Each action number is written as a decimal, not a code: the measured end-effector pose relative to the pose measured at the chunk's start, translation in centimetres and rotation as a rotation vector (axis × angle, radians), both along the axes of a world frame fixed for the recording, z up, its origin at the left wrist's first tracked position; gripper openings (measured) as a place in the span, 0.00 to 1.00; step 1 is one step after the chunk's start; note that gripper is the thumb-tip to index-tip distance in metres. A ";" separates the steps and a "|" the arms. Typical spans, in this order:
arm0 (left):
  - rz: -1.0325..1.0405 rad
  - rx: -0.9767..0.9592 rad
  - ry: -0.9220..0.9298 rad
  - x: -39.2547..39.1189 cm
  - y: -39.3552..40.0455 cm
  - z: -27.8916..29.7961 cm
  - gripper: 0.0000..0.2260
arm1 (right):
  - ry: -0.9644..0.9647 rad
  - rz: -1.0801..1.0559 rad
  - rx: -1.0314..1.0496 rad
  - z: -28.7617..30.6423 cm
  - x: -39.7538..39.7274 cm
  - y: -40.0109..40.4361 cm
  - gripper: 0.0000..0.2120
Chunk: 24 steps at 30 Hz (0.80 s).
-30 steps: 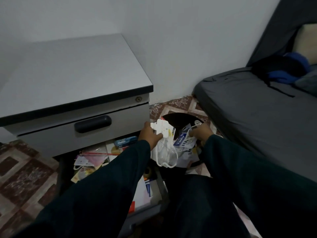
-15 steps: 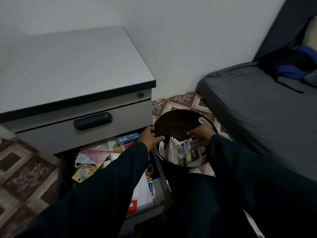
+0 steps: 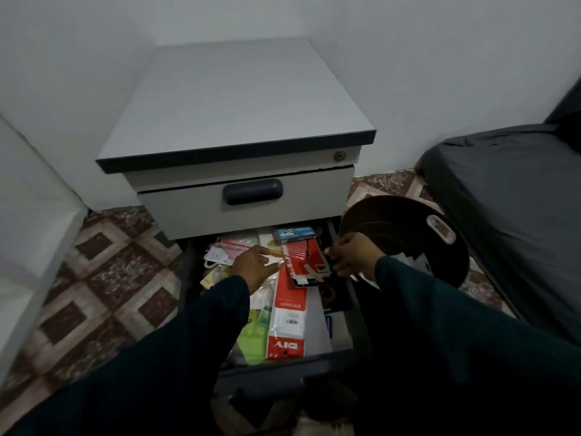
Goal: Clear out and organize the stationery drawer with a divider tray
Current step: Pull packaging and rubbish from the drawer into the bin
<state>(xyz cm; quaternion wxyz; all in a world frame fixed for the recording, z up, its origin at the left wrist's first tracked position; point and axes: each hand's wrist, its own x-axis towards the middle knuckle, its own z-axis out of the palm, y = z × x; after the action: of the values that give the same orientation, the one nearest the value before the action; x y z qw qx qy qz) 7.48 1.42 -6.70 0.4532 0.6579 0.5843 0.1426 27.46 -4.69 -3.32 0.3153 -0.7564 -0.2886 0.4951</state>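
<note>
The drawer (image 3: 267, 309) is pulled out at the bottom of a small gray cabinet (image 3: 239, 121). It is still very full and messy. In it lie a long red and white pack (image 3: 286, 313), a blue box (image 3: 294, 235) at the back, green bits (image 3: 253, 336), pink and white papers (image 3: 226, 250) and a roll of tape (image 3: 328, 292). No divider tray can be seen anywhere. So the job looks like it has only just begun: most things still need to come out, and the sorting is not yet started.

The right hand (image 3: 352, 258) holds a red and black pack (image 3: 309, 262) by its right edge, fingers curled round it, just above the mess. The left hand (image 3: 254, 267) is spread open, fingers straight, touching the papers on the left side of the drawer.

A dark round bin (image 3: 405, 228) stands just beside the drawer on the right. Some white paper shows inside it, so a little rubbish may be gone already.

The drawer above, with a dark handle (image 3: 252, 191), is closed. The top of the cabinet has nothing on it. The floor (image 3: 103, 272) has brown and cream tiles with square shapes. The wall (image 3: 94, 58) is plain white. A bed (image 3: 509, 221) with a dark gray cover is on the right. Something white stands at the far left; what it is cannot be told. The room is dim.
</note>
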 end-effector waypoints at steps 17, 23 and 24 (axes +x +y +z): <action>-0.235 0.173 0.646 -4.7 4.9 -5.1 0.36 | -0.553 0.567 0.117 -8.2 -3.6 4.2 0.43; -0.463 0.033 0.712 -4.8 5.4 -6.0 0.41 | -0.666 0.877 -0.114 -9.5 -3.9 3.5 0.39; -0.492 0.060 0.741 -5.1 5.3 -6.0 0.40 | -0.695 0.915 -0.127 -9.4 -4.1 3.5 0.38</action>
<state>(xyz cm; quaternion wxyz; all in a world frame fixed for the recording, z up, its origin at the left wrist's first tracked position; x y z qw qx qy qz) 2.42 6.76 -12.67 0.2144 0.7969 0.5290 -0.1977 23.38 -1.23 -12.68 -0.0901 -0.6902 -0.6428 0.3199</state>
